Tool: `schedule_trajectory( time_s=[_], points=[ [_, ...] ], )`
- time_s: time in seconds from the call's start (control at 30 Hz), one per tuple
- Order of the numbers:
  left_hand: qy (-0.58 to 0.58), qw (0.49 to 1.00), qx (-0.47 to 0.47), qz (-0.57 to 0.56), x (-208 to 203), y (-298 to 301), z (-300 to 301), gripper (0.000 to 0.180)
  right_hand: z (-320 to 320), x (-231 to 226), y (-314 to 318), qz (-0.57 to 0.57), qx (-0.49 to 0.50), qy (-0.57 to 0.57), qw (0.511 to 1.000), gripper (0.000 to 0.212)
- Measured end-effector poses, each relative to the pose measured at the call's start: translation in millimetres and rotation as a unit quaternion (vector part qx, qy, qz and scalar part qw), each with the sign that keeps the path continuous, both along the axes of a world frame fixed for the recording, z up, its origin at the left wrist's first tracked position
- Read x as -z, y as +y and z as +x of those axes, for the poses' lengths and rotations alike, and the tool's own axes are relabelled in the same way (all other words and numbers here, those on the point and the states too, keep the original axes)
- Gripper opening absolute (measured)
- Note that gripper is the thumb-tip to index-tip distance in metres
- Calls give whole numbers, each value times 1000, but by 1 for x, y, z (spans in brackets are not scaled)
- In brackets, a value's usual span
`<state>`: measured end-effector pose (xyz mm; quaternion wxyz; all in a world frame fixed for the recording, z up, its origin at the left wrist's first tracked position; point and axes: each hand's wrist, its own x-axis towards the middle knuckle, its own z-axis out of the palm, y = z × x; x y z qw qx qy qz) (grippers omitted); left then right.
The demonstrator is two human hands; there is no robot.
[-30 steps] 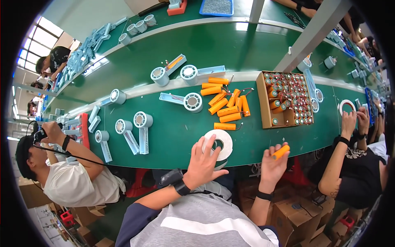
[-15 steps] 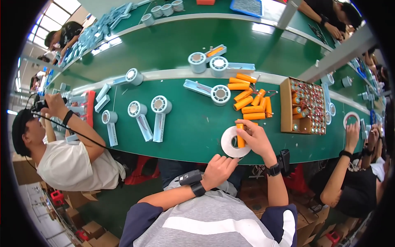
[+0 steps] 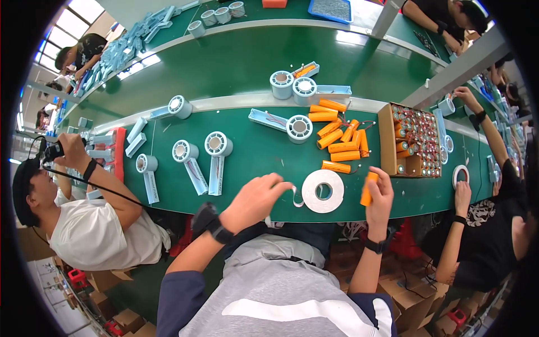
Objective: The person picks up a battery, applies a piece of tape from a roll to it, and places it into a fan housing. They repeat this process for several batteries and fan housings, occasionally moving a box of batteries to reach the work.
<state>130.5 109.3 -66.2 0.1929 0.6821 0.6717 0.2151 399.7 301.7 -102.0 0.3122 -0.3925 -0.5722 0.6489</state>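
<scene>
In my right hand (image 3: 380, 196) an orange cylindrical battery cell (image 3: 368, 190) stands nearly upright between thumb and fingers, just right of a white roll of tape (image 3: 335, 197). The roll lies flat near the table's front edge. Left of it, my left hand (image 3: 255, 201) pinches a short curled strip of white tape (image 3: 296, 197) at its fingertips. Whether the strip still joins the roll, I cannot tell. Behind the roll lies a pile of orange battery cells (image 3: 343, 147) with thin wires, one cell lying close to the roll.
A cardboard box (image 3: 387, 143) of upright cells stands to the right. Light-blue fan housings with handles (image 3: 218, 147) lie across the green table (image 3: 252, 163); others sit by the rail behind. Co-workers sit on both sides, a person in a white shirt (image 3: 92, 227) at left.
My left hand has moved left and up, away from the roll, with a tape strip at its fingers. My right hand has carried the cell rightward off the roll.
</scene>
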Motion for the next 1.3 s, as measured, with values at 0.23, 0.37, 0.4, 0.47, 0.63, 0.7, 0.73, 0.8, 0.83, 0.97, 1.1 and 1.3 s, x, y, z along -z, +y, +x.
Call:
schedule_trajectory(
  time_s=[0.23, 0.37, 0.4, 0.47, 0.63, 0.7, 0.73, 0.8, 0.83, 0.97, 1.1, 1.3],
  points=[
    [114, 982, 151, 24, -1, 62, 12, 44, 30, -25, -27, 392, -35, -389, 833, 31],
    [99, 972, 212, 17, 11, 76, 4, 46, 35, -28, -36, 370, -95, -390, 838, 32],
    [85, 970, 229, 11, 11, 77, 2, 47, 37, -26, -32, 384, -102, -370, 840, 31],
    [71, 973, 221, 0, 11, 66, 1, 46, 40, -25, -30, 402, -110, -347, 840, 30],
    [-38, 987, 157, -18, 3, 33, -2, 45, 17, -45, -41, 81, -112, -145, 980, 24],
    [-75, 989, 129, -7, -4, 26, -4, 44, 4, -46, -37, 91, -136, -111, 980, 22],
    [-66, 990, 126, -1, -7, 22, -4, 46, 0, -46, -39, 91, -138, -110, 980, 22],
    [-49, 991, 123, 11, -11, 18, -6, 49, -8, -46, -44, 88, -122, -93, 984, 22],
    [-49, 991, 120, 12, -11, 17, -5, 49, -12, -46, -47, 87, -115, -85, 986, 23],
    [20, 992, 117, 34, -12, 15, 6, 52, -44, -49, -58, 184, -44, -88, 978, 21],
    [-29, 999, 20, 28, -24, 11, 31, 49, -73, -37, -63, 258, 234, -49, 936, 20],
    [-91, 983, -141, 76, -1, 21, 54, 52, -83, -20, -64, 255, 239, -32, 936, 19]
  ],
)
